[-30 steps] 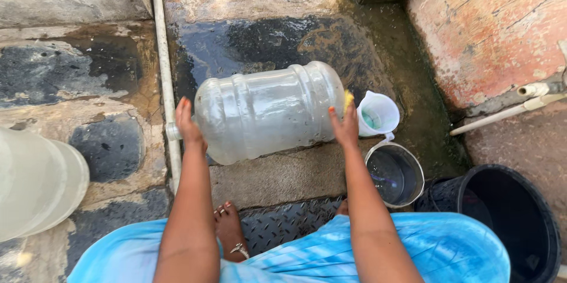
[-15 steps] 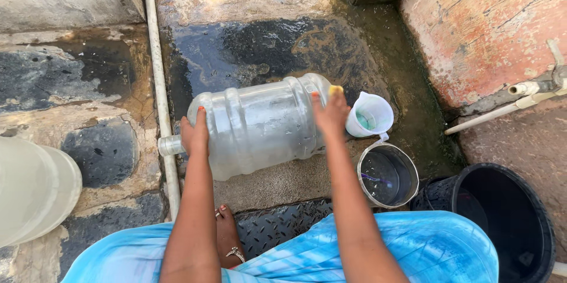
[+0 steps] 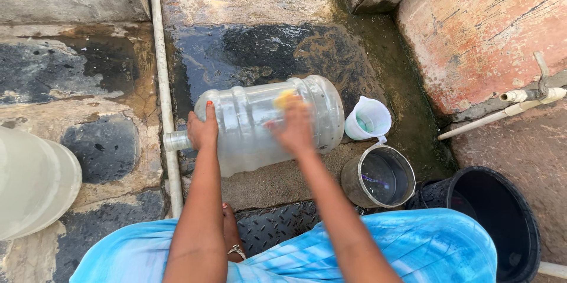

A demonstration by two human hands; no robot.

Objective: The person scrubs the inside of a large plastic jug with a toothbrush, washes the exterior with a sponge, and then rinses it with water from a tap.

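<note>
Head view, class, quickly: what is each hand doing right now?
Left hand: open, palm pressed on the clear water jug near its neck.
Right hand: motion-blurred on the jug, holding a yellow sponge; grip unclear.

Both our arms reach forward and down from the bottom edge, bare from the upper arm on, forearms roughly parallel. Left hand (image 3: 202, 130): fingers together and pointing up, palm pressed flat, thumb on the left side, wrist straight, painted nails showing. Right hand (image 3: 293, 127): motion-blurred, fingers curled, palm down, sits a bit further forward than the left; grip detail not readable. One bare foot (image 3: 231, 241) with a toe ring shows between our arms.
</note>
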